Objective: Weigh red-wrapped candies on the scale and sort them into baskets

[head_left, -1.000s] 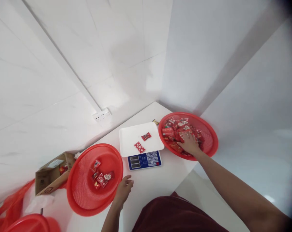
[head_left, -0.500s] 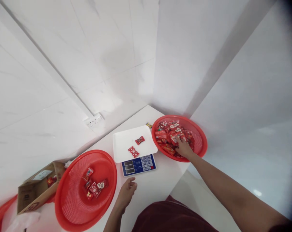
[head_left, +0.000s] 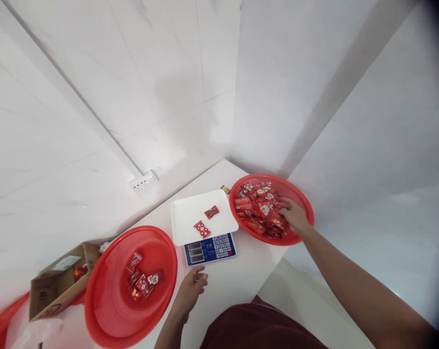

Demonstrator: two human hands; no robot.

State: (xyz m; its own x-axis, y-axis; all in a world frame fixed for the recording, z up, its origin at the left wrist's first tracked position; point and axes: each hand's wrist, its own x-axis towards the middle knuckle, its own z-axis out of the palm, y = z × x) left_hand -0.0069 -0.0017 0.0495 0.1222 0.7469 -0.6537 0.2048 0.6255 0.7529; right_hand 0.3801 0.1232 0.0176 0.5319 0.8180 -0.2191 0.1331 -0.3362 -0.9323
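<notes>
My right hand [head_left: 295, 215] reaches into the red basket [head_left: 302, 198] on the right, fingers curled down among the heap of red candy packets [head_left: 260, 209]; what they grip is hidden. My left hand [head_left: 192, 287] rests on the white table [head_left: 237, 271], fingers loosely curled and holding nothing, just below the blue scale keypad [head_left: 210, 248]. The scale's white tray [head_left: 190, 218] carries two red packets [head_left: 205, 221]. A second red basket [head_left: 106, 310] at the left holds several packets [head_left: 142, 279].
A cardboard box [head_left: 55, 286] with red packets stands left of the left basket, with red plastic at the far left edge. A wall socket strip [head_left: 142, 182] sits above the table. A small dark item [head_left: 225, 189] lies behind the scale. My maroon lap fills the bottom.
My right hand has shifted from the near left part of the candy heap to its right side. The view turned slightly. My left hand stays almost still on the table.
</notes>
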